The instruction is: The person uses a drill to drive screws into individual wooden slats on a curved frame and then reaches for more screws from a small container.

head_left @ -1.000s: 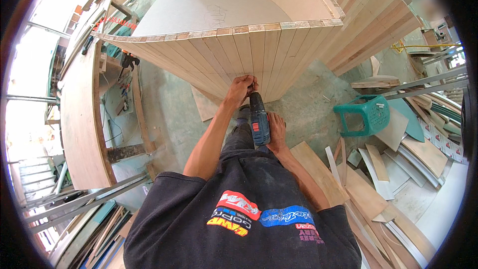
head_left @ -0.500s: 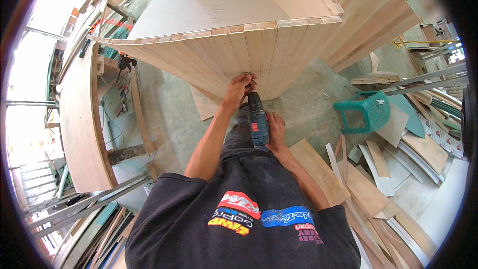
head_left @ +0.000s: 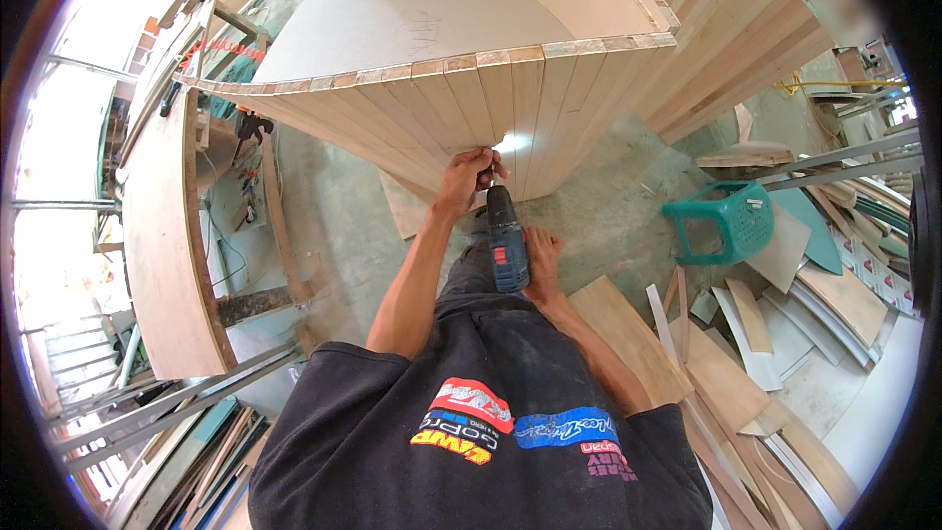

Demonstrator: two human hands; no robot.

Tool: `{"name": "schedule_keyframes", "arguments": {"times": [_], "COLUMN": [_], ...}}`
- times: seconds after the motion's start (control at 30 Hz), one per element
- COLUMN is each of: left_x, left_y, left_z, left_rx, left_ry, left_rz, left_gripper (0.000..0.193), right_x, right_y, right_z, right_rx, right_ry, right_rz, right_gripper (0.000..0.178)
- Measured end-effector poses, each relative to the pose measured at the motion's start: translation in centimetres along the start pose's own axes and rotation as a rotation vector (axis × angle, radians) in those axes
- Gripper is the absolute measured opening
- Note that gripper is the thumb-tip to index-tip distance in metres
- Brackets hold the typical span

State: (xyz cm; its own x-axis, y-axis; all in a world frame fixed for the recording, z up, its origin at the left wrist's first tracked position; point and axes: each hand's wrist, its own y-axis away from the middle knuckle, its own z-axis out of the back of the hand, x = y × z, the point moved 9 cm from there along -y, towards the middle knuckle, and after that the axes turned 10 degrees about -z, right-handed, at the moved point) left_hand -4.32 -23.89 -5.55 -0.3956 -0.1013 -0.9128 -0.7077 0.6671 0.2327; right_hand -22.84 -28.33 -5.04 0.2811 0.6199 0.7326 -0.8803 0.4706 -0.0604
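A blue-and-black cordless drill [head_left: 508,253] points away from me with its chuck toward a curved wall of upright wooden strips [head_left: 451,108]. My right hand [head_left: 543,260] grips the drill from its right side, and the drill body hides most of the handle. Just ahead of the chuck, my left hand [head_left: 469,180] has its fingers pinched together close to the strips. Whatever lies between those fingertips is too small to make out. A bright patch of light falls on the wood beside them.
To the right stands a green plastic stool [head_left: 724,223], with stacked board offcuts [head_left: 775,319] behind and below it. A workbench with a long plywood panel [head_left: 167,245] runs along the left. Another slatted wooden piece [head_left: 736,49] rises at the far right.
A bright light spot has appeared on the strips by my left fingertips. The drill has shifted slightly down and toward me; both hands keep their holds.
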Motion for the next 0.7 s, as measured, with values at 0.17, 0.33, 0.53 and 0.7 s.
{"name": "schedule_keyframes", "arguments": {"times": [0.17, 0.33, 0.53, 0.7], "left_x": [-0.9, 0.8, 1.3, 0.9], "left_y": [0.4, -0.1, 0.0, 0.1], "left_z": [0.3, 0.1, 0.7, 0.2], "left_rx": [-0.058, -0.040, -0.069, -0.059], "left_ry": [0.060, 0.045, 0.011, 0.040], "left_rz": [-0.048, 0.004, -0.026, -0.008], "left_gripper": [0.021, 0.022, 0.021, 0.020], "right_x": [0.8, 1.1, 0.7, 0.8], "right_y": [-0.9, -0.6, 0.2, 0.8], "right_z": [-0.1, 0.3, 0.3, 0.7], "right_rx": [0.016, 0.045, 0.055, 0.048], "right_ry": [0.001, -0.074, -0.055, -0.054], "right_rz": [0.018, 0.012, 0.025, 0.034], "right_gripper": [0.080, 0.082, 0.091, 0.087]}}
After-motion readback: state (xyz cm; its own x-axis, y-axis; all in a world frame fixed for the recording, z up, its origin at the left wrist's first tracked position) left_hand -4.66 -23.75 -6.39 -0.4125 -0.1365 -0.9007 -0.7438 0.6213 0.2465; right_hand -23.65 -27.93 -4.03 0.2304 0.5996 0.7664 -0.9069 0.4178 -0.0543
